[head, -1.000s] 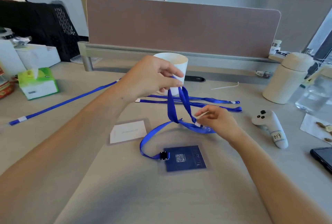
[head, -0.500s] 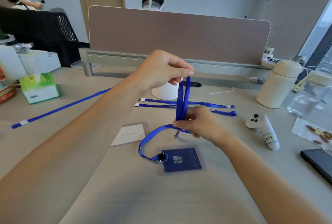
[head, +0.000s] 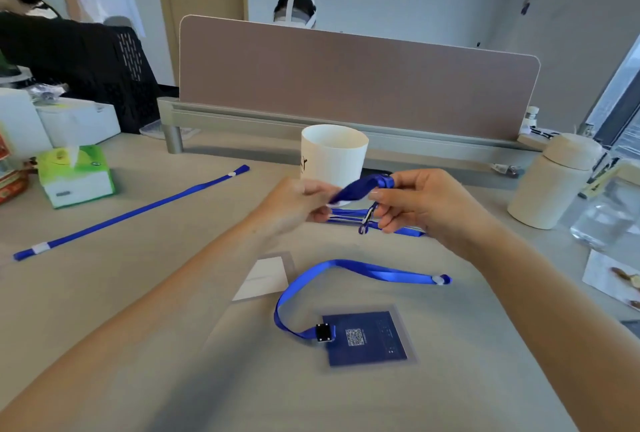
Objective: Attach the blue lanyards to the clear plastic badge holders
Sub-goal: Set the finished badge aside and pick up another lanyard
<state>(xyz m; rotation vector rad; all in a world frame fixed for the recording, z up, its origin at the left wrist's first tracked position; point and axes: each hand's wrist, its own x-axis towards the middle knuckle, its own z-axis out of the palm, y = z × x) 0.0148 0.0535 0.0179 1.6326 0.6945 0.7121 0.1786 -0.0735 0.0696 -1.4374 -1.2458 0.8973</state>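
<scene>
Both hands hold one blue lanyard (head: 360, 187) in the air above the desk. My left hand (head: 301, 203) pinches its folded strap end. My right hand (head: 415, 201) pinches the other end, and a metal clip (head: 365, 222) dangles below its fingers. On the desk nearer me lies a clear badge holder with a dark blue card (head: 367, 338); a second blue lanyard (head: 346, 269) is fixed to it by a black clasp (head: 324, 332). Left of it lies another clear holder with a white card (head: 265, 279), with no lanyard on it.
A loose blue lanyard (head: 131, 213) stretches across the desk's left side; more lie behind my hands. A white cup (head: 334, 154), a green tissue box (head: 76, 175), a cream canister (head: 554, 182) and a glass jar (head: 609, 210) stand around. A divider panel (head: 356, 81) closes the back.
The lanyard fixed to the blue-card holder was let go and now lies flat on the desk. Both hands rose toward the cup and now hold a different lanyard with a dangling clip.
</scene>
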